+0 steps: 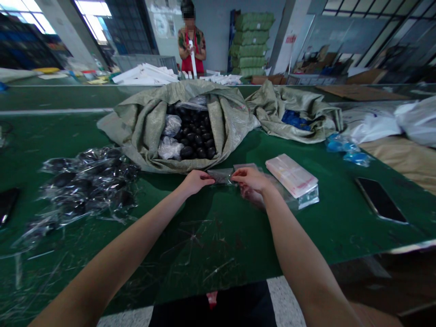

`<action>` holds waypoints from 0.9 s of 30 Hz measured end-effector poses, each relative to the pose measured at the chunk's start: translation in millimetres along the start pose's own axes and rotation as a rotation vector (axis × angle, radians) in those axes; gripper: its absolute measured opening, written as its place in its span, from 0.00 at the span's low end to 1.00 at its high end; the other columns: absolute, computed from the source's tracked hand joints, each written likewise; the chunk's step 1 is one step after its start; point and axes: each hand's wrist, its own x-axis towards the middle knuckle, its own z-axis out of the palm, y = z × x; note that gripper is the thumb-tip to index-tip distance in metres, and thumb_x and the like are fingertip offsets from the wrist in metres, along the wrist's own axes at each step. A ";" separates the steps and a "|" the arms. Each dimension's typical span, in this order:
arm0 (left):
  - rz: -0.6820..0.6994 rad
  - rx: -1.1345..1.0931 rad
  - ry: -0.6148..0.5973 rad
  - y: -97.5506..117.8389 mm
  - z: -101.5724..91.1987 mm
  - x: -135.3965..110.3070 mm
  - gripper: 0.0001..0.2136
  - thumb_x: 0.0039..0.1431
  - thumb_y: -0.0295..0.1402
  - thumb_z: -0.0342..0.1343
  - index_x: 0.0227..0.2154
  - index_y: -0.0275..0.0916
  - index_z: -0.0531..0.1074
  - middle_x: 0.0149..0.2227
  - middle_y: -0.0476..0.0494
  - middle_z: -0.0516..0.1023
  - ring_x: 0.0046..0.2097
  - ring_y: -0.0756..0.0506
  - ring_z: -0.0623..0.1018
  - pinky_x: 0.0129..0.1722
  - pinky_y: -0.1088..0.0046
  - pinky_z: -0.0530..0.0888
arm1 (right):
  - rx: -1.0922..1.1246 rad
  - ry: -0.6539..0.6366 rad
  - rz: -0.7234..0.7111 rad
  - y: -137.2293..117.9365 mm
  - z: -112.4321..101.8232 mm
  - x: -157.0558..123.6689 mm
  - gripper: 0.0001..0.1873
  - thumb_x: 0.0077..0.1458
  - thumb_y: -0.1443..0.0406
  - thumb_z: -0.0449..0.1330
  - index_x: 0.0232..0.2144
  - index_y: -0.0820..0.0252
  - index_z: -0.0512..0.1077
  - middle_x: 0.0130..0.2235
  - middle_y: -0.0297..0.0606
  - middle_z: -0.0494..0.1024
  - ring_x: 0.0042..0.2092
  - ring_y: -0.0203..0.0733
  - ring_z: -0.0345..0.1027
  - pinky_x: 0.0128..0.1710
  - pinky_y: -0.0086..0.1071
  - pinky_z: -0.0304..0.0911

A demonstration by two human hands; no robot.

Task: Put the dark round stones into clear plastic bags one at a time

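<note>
While pinching clear plastic bag (221, 175) narrowly between left hand (196, 182) and right hand (248, 179), risk of thin film slipping or tearing under uneven pull; wrapped stack of bags (291, 175) close by on table (238, 236), open to accidental bumping.

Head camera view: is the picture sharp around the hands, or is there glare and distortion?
In the head view, the wide lens bends the green table and stretches the left forearm; the far windows are blown out by glare; the left hand and right hand look fairly sharp, with soft shadow on the table beneath them.
</note>
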 end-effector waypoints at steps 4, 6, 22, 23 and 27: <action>0.004 -0.002 -0.010 -2.4 0.3 1.2 0.14 0.47 0.41 0.64 0.34 0.35 0.81 0.32 0.45 0.82 0.33 0.45 0.77 0.36 0.70 0.69 | -0.045 0.005 0.014 -0.8 3.3 0.5 0.08 0.50 0.64 0.66 0.33 0.63 0.73 0.18 0.28 0.66 0.16 0.27 0.56 0.13 0.22 0.49; 0.006 0.008 -0.010 -2.5 0.2 1.2 0.14 0.47 0.41 0.64 0.33 0.35 0.81 0.31 0.45 0.82 0.33 0.45 0.77 0.35 0.70 0.69 | -0.054 0.024 0.017 0.1 3.8 1.4 0.08 0.50 0.65 0.66 0.32 0.63 0.74 0.18 0.27 0.65 0.15 0.27 0.56 0.13 0.22 0.48; -0.019 0.022 -0.011 -0.1 -0.1 -0.3 0.14 0.48 0.40 0.63 0.33 0.35 0.81 0.30 0.46 0.81 0.31 0.47 0.75 0.32 0.72 0.66 | 0.090 0.055 0.074 -5.4 5.7 -3.2 0.18 0.50 0.61 0.66 0.43 0.61 0.72 0.34 0.38 0.76 0.24 0.29 0.62 0.16 0.23 0.52; -0.019 0.021 -0.012 -0.1 -0.2 -0.4 0.14 0.48 0.40 0.63 0.33 0.35 0.81 0.30 0.46 0.81 0.31 0.47 0.75 0.32 0.72 0.66 | 0.032 0.048 0.070 -4.2 6.6 -2.1 0.20 0.49 0.60 0.67 0.43 0.61 0.72 0.31 0.36 0.75 0.24 0.30 0.61 0.17 0.23 0.52; -0.018 0.010 -0.017 -1.7 0.7 0.8 0.13 0.48 0.40 0.63 0.31 0.36 0.80 0.29 0.48 0.81 0.30 0.47 0.75 0.31 0.72 0.66 | -0.137 0.022 0.006 1.8 10.6 4.9 0.16 0.50 0.59 0.66 0.38 0.63 0.75 0.22 0.30 0.69 0.21 0.28 0.57 0.17 0.23 0.49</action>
